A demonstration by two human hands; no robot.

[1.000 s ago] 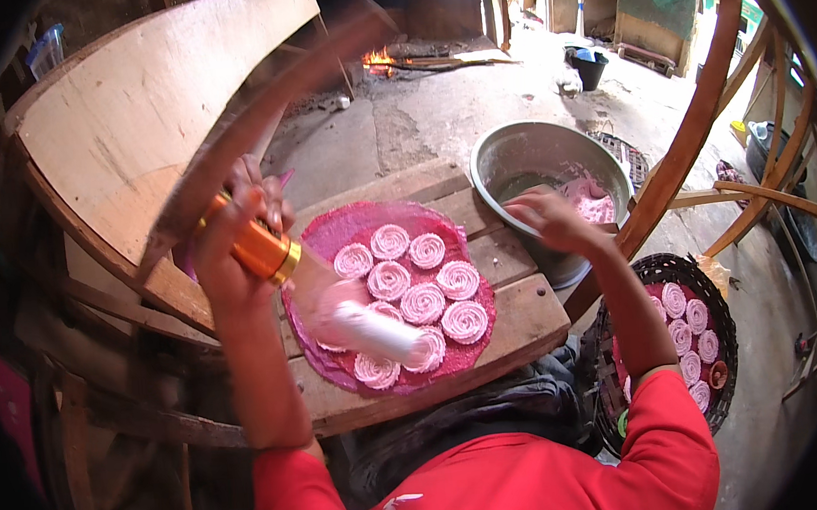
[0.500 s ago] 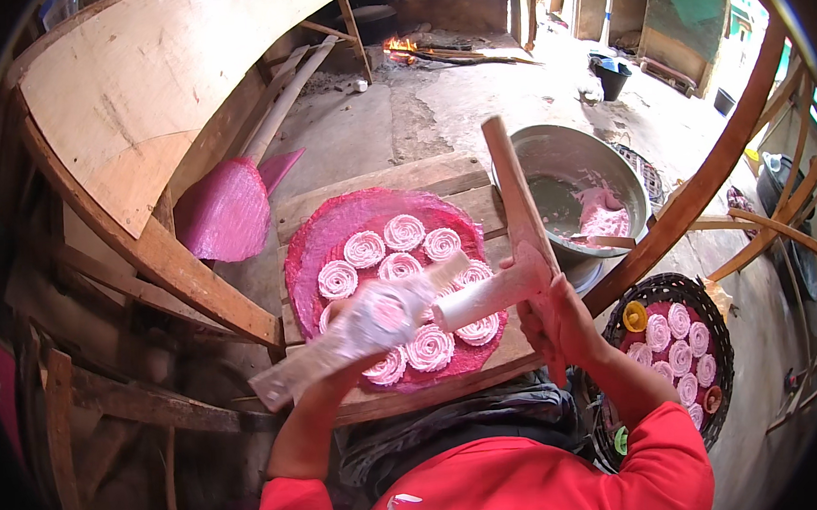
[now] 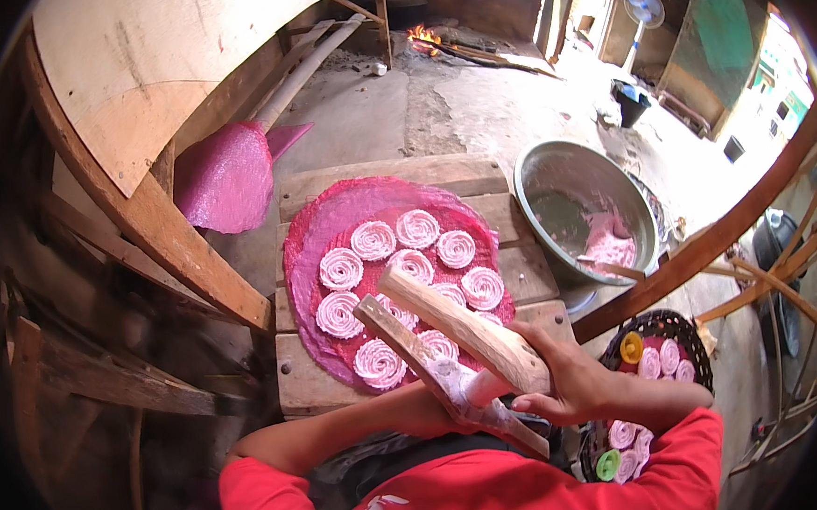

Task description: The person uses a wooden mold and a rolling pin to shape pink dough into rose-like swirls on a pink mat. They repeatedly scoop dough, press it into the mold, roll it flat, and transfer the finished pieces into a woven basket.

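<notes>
A wooden hand press, made of two barred parts, is held over the near side of the work table. My right hand [image 3: 565,372] wraps around the thick upper bar [image 3: 464,326], the handle of the plunger. Under it lies the narrower lower bar [image 3: 442,379], smeared with pink dough; a pale pink plunger [image 3: 484,388] shows between the two. My left hand [image 3: 425,408] is at the lower bar, its fingers mostly hidden behind it. Beyond the press, several pink dough spirals [image 3: 417,229] lie on a round, red-pink mesh sheet [image 3: 305,252], some partly covered by the bars.
The sheet rests on a low slatted wooden table [image 3: 299,378]. A grey basin [image 3: 529,201] holding pink dough [image 3: 611,240] and a paddle stands at the right. Nearer is a dark woven basket [image 3: 698,331] with more spirals. Wooden frames [image 3: 199,268] curve along both sides; a fire [image 3: 423,39] burns far back.
The two press parts, apart before, have come together. Both hands have drawn nearer each other, and the press has swung toward my body, uncovering more spirals.
</notes>
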